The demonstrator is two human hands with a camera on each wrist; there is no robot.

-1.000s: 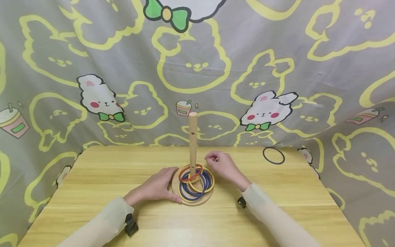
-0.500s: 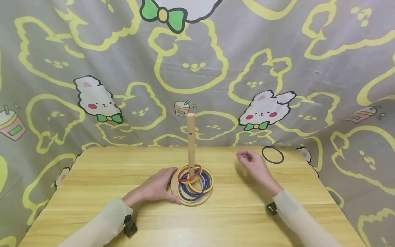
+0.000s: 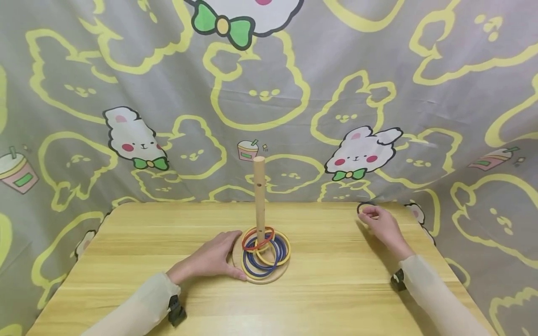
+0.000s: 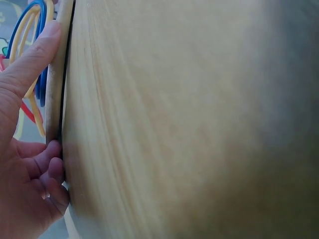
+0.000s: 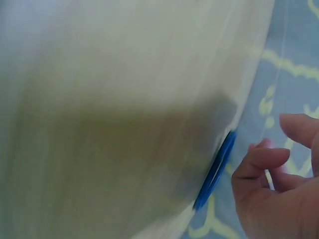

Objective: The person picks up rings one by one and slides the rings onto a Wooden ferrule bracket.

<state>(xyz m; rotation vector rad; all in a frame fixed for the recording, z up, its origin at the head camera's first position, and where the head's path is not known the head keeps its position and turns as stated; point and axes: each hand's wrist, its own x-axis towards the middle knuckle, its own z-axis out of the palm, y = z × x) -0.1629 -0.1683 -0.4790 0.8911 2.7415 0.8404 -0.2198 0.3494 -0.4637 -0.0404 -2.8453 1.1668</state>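
Observation:
A wooden ring toss stand has an upright peg [image 3: 260, 200] on a round base [image 3: 275, 278]. Around the peg's foot lie several blue and yellow rings [image 3: 289, 254], with a red ring [image 3: 272, 230] tilted on top. My left hand [image 3: 213, 256] holds the left edge of the base; in the left wrist view its thumb [image 4: 37, 57] lies over the base and the fingers curl at the rim. At the table's far right my right hand [image 3: 383, 228] hovers by a loose blue ring [image 5: 215, 169], apart from it, with thumb and forefinger spread. The hand partly hides this ring in the head view.
The wood-grain table [image 3: 168, 233] ends at a patterned grey curtain [image 3: 269, 112] right behind it. The peg stands tall between the two hands. Dark straps [image 3: 176, 311] sit on both wrists.
My right hand has moved right from beside the peg to the loose ring. The left hand stays on the base, and the rings on the peg lie the same.

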